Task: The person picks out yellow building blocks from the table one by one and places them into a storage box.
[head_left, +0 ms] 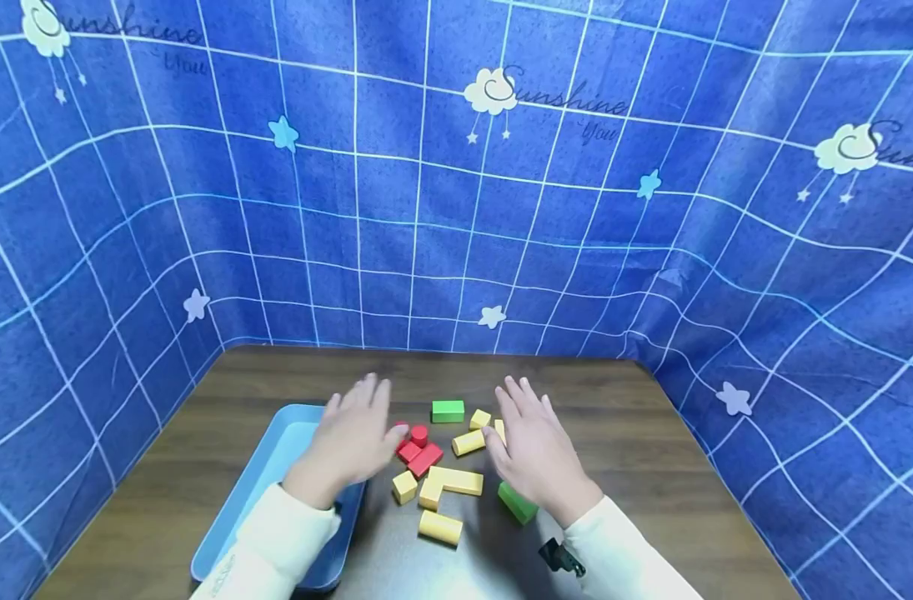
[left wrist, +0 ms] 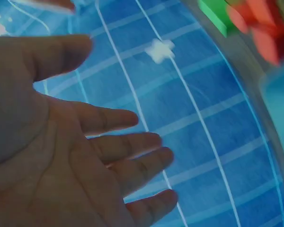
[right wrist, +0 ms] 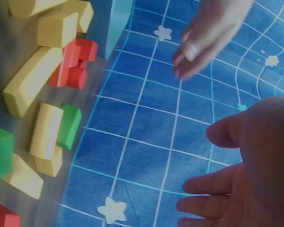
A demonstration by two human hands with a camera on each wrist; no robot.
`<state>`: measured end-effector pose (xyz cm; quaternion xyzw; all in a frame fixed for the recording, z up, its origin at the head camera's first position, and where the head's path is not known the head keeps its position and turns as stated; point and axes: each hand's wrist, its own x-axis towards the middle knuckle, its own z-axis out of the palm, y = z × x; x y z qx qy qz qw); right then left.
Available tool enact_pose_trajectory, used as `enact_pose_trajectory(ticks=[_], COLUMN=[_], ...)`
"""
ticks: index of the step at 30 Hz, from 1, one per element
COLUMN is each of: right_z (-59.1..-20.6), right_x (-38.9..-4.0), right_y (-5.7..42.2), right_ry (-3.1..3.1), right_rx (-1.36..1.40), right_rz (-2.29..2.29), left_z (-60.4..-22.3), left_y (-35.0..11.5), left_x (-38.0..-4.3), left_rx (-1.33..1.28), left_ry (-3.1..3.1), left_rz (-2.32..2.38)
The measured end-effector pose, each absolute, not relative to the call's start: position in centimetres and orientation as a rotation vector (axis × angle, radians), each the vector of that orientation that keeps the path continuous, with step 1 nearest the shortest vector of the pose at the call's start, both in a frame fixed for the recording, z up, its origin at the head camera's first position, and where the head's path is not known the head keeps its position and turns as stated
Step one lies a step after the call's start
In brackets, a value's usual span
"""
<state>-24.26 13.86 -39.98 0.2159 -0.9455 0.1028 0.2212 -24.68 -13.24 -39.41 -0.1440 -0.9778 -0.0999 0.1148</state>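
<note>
Left hand [head_left: 354, 437]: released, fingers extended, over the tray's right side, thumb near the red blocks.
Right hand [head_left: 534, 446]: likewise unclenched, grasping nothing, above the pile's right side.
Red blocks [head_left: 426, 460]: at least four, smooth, one cylindrical, clustered between the hands.
Yellow blocks [head_left: 456, 481]: seven, including two cubes and two rounded pieces, scattered right of the tray.
Green blocks [head_left: 448, 412]: two, straight-edged.
Tray [head_left: 291, 442]: one, smooth blue, round-cornered.
Table [head_left: 651, 500]: dark, wood-grained.
Cloth [head_left: 426, 208]: blue, rippled, grid-printed, with three clouds showing.
</note>
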Motion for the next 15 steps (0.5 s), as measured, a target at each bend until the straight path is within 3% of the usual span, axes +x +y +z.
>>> enact_pose_trajectory(ticks=[15], right_z=[-43.3], right_x=[-25.2], right_y=[14.4], right_ry=[-2.629], right_rx=[0.619], right_rz=[0.281], left_z=[-42.2], left_y=[-23.8], left_x=[-22.8], left_rx=[-0.147], left_ry=[-2.978], left_rz=[-0.402])
